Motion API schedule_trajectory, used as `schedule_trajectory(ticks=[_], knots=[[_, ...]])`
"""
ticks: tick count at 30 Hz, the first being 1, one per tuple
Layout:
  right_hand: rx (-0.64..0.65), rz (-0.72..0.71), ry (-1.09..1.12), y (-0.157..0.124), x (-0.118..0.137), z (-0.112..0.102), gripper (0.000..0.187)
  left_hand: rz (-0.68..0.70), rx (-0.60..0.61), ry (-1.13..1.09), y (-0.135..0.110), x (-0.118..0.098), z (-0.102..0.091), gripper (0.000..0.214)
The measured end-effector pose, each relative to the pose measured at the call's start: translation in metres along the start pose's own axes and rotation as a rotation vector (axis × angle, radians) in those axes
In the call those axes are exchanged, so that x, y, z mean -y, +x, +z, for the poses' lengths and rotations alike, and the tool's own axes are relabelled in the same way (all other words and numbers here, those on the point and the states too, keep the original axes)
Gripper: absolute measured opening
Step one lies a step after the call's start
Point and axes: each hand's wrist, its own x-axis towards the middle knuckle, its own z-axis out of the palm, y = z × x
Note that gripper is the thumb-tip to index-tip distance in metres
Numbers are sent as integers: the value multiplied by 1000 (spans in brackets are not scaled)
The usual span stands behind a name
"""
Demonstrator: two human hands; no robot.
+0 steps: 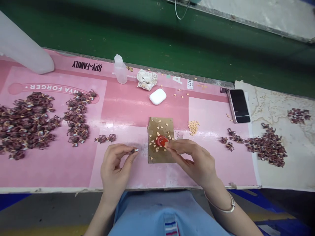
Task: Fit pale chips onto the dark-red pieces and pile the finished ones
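Note:
Between the thumb and forefinger of my left hand (115, 167) is a small dark brown figure part (134, 151) with a pale tip. My right hand (193, 159) is closed in a pinch at the edge of a round red cap-like piece (161, 141) with a shiny surface. Whether those fingertips hold a tiny piece there is too small to tell. The red piece rests on a brown square board (161, 158), with several small tan pieces (157, 149) scattered round it. A little heap of similar tan pieces (193, 127) lies right of the board.
Piles of brown figure parts lie left (31, 121), left of centre (77, 121) and right (268, 147). Behind the board are a white case (157, 96), crumpled tissue (147, 79) and a squeeze bottle (120, 70). A phone (239, 106) lies at the right.

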Motion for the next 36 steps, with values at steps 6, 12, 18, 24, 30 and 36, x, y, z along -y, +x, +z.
schedule_trajectory(ticks=[6,12,18,24,30,36], knots=[[-60,62,219,9,25,13,20,-33,72,-87,-5,-6,5,17],[-63,25,205,7,28,23,19,66,120,2,-5,-10,4,18],[-79,40,264,5,27,23,17,14,185,-22,-5,-16,4,20],[-128,173,486,-2,30,12,30,-282,406,-395,-1,-22,1,5],[-122,222,535,-9,33,12,31,-515,414,-552,-8,-21,1,19],[-88,139,588,-9,31,8,31,-730,517,-765,-3,-25,5,31]])
